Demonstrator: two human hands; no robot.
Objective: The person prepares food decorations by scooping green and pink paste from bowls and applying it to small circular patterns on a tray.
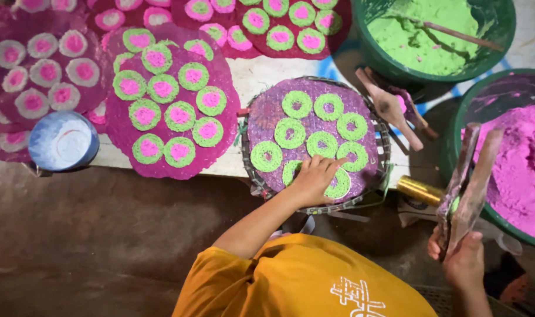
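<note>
My left hand (314, 179) rests fingers-down on a green paste ring (339, 186) at the near edge of a purple sheet (267, 111), holding nothing. The sheet lies on a round woven tray (386, 141) and carries several green rings with open centres. My right hand (464, 261) is at the lower right. It grips the lower end of a two-piece wooden mould (470, 182) smeared with pink and green paste, held upright next to the pink tub.
A green tub of green paste (432, 35) with a stick in it stands at the top right, and a tub of pink paste (514, 170) at the right. Another wooden mould (390, 108) lies between them. Purple sheets (168, 111) with pink-centred discs lie left, beside a blue-and-white bowl (62, 141).
</note>
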